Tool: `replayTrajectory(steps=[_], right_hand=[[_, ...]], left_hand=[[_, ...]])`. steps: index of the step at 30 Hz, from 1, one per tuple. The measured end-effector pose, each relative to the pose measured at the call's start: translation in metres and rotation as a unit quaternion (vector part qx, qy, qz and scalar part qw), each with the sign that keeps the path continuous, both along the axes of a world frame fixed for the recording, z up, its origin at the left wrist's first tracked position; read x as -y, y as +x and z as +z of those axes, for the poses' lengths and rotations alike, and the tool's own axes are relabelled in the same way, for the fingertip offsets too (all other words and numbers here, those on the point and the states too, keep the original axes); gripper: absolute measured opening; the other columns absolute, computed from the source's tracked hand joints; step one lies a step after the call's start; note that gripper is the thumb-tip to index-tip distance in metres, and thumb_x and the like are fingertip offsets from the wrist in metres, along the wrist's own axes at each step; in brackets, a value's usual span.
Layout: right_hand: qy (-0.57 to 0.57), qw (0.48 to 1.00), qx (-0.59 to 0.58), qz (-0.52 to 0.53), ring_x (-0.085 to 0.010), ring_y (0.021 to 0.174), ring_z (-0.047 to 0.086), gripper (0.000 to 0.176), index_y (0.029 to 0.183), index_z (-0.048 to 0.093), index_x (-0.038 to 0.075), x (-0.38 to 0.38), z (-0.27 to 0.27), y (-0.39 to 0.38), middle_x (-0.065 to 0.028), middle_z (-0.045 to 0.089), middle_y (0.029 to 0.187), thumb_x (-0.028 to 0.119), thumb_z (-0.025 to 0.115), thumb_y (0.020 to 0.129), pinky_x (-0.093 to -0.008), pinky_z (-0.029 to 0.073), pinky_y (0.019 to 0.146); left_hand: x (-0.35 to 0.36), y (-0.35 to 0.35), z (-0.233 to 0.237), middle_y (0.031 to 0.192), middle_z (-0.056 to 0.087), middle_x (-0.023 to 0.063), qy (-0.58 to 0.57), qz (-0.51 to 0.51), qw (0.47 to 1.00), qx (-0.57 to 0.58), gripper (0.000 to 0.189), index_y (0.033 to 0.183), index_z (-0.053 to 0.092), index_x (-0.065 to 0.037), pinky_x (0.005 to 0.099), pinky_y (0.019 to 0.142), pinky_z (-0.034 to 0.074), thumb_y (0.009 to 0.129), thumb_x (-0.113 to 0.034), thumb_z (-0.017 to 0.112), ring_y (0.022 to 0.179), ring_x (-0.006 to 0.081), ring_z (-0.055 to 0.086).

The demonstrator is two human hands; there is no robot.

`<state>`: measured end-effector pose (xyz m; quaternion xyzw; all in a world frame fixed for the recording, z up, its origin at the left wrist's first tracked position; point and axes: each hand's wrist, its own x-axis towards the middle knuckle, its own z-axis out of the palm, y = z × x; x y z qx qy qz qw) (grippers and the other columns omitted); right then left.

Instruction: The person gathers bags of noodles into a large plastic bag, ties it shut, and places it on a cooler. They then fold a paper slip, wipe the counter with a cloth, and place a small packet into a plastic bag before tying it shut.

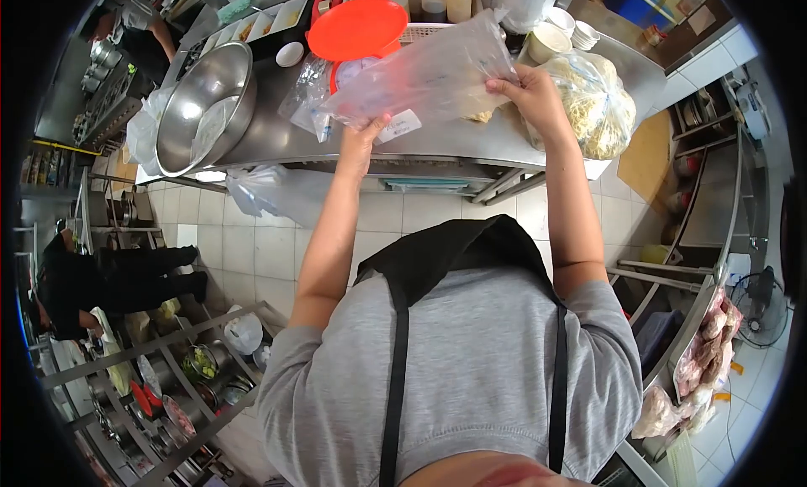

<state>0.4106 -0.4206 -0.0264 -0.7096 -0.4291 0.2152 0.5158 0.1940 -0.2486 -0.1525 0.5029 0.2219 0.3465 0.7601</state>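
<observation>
A clear plastic bag (429, 75) is stretched between my two hands above the steel table. My left hand (363, 142) pinches its lower left end, close to a white label (399, 126). At the other end, my right hand (531, 96) grips the bag between thumb and fingers. Behind the bag stands a kitchen scale with a red pan (357, 29), its dial partly covered. To the right of my right hand sits a big plastic bag of noodles (593, 105). Crumpled clear plastic (307, 96) lies left of the scale.
A large steel bowl (206, 109) leans at the table's left, with plastic inside. Sauce bottles (445, 1) and white cups (572, 31) stand at the back. Two other people (109, 281) are at the left. Racks with food flank me, and a fan (761, 298) is at right.
</observation>
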Motion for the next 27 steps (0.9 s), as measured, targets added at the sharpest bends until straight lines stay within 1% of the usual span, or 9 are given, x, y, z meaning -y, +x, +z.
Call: replayTrajectory(steps=[3, 5, 6, 7, 8, 13, 17, 20, 27], right_hand=[[0.017, 1.0, 0.0, -0.021, -0.0095, 0.079, 0.057, 0.022, 0.096, 0.066, 0.002, 0.002, -0.03, 0.016, -0.002, 0.066, 0.083, 0.011, 0.071, 0.077, -0.0245, 0.044, 0.075], [0.054, 0.998, 0.0, -0.016, -0.0109, 0.083, 0.059, 0.024, 0.098, 0.066, 0.004, 0.01, -0.072, 0.027, -0.0019, 0.067, 0.086, 0.01, 0.072, 0.075, -0.0253, 0.044, 0.078], [0.038, 0.997, 0.071, -0.006, -0.0128, 0.089, 0.058, 0.027, 0.099, 0.066, 0.004, 0.015, -0.092, 0.032, -0.0022, 0.067, 0.091, 0.009, 0.073, 0.073, -0.0266, 0.044, 0.082], [0.023, 0.99, 0.143, 0.004, -0.0147, 0.095, 0.058, 0.03, 0.1, 0.066, 0.005, 0.019, -0.108, 0.033, -0.0024, 0.066, 0.095, 0.008, 0.074, 0.071, -0.028, 0.043, 0.087], [0.037, 0.995, 0.091, -0.005, -0.0177, 0.104, 0.055, 0.034, 0.1, 0.066, 0.005, 0.02, -0.115, 0.023, -0.0049, 0.065, 0.101, 0.007, 0.076, 0.067, -0.0313, 0.04, 0.092], [0.095, 0.969, 0.162, 0.16, -0.023, 0.109, 0.052, 0.032, 0.096, 0.066, 0.005, 0.034, -0.138, 0.016, -0.0059, 0.064, 0.101, 0.001, 0.072, 0.065, -0.0343, 0.038, 0.095], [0.034, 0.983, 0.075, 0.161, -0.0218, 0.106, 0.052, 0.017, 0.085, 0.069, 0.009, 0.041, -0.162, 0.03, -0.0045, 0.064, 0.096, 0.005, 0.069, 0.068, -0.0348, 0.04, 0.09], [0.003, 0.989, 0.094, 0.116, -0.0225, 0.103, 0.052, 0.012, 0.085, 0.07, 0.01, 0.041, -0.165, 0.026, -0.0039, 0.063, 0.096, 0.013, 0.068, 0.075, -0.0345, 0.039, 0.09], [-0.101, 0.981, 0.112, 0.121, -0.0225, 0.099, 0.051, 0.02, 0.087, 0.071, 0.011, 0.031, -0.16, 0.03, -0.0044, 0.063, 0.098, 0.029, 0.066, 0.08, -0.034, 0.039, 0.089]], left_hand=[[-0.008, -0.001, 0.0, 0.1, 0.063, 0.005, 0.08, 0.065, 0.994, -0.025, 0.023, 0.092, 0.067, -0.003, 0.0305, 0.086, 0.04, 0.077, -0.02, 0.072, 0.095, 0.0182, 0.054], [-0.031, -0.007, -0.025, 0.1, 0.062, 0.0038, 0.409, 0.106, 0.897, -0.128, 0.02, 0.088, 0.069, -0.009, 0.033, 0.088, 0.039, 0.07, -0.017, 0.074, 0.093, 0.0228, 0.054], [-0.032, -0.01, -0.026, 0.1, 0.062, 0.0038, 0.409, 0.108, 0.897, -0.127, 0.02, 0.088, 0.069, -0.009, 0.033, 0.088, 0.039, 0.07, -0.017, 0.074, 0.093, 0.0228, 0.054], [-0.031, -0.014, -0.026, 0.1, 0.062, 0.0028, 0.51, 0.088, 0.846, -0.127, 0.02, 0.086, 0.07, -0.01, 0.034, 0.088, 0.039, 0.067, -0.017, 0.074, 0.095, 0.024, 0.052], [-0.03, -0.017, -0.029, 0.1, 0.061, 0.0018, 0.605, 0.066, 0.784, -0.127, 0.021, 0.084, 0.071, -0.012, 0.035, 0.088, 0.038, 0.063, -0.016, 0.074, 0.096, 0.0252, 0.051], [-0.019, -0.033, -0.042, 0.104, 0.06, -0.0001, 0.629, 0.005, 0.748, -0.212, 0.021, 0.087, 0.072, -0.017, 0.0373, 0.09, 0.036, 0.067, -0.019, 0.071, 0.102, 0.0233, 0.047], [0.003, -0.042, -0.021, 0.101, 0.06, -0.0024, 0.646, 0.053, 0.73, -0.217, 0.022, 0.088, 0.072, -0.018, 0.0365, 0.087, 0.036, 0.066, -0.02, 0.071, 0.1, 0.0222, 0.048], [0.015, -0.051, -0.022, 0.099, 0.06, -0.0034, 0.576, 0.082, 0.788, -0.201, 0.021, 0.087, 0.072, -0.017, 0.0358, 0.087, 0.035, 0.066, -0.018, 0.071, 0.098, 0.0219, 0.047], [0.011, -0.066, -0.058, 0.095, 0.058, -0.0009, 0.552, 0.073, 0.796, -0.238, 0.014, 0.083, 0.071, -0.012, 0.0333, 0.083, 0.033, 0.071, -0.02, 0.069, 0.092, 0.022, 0.047]])
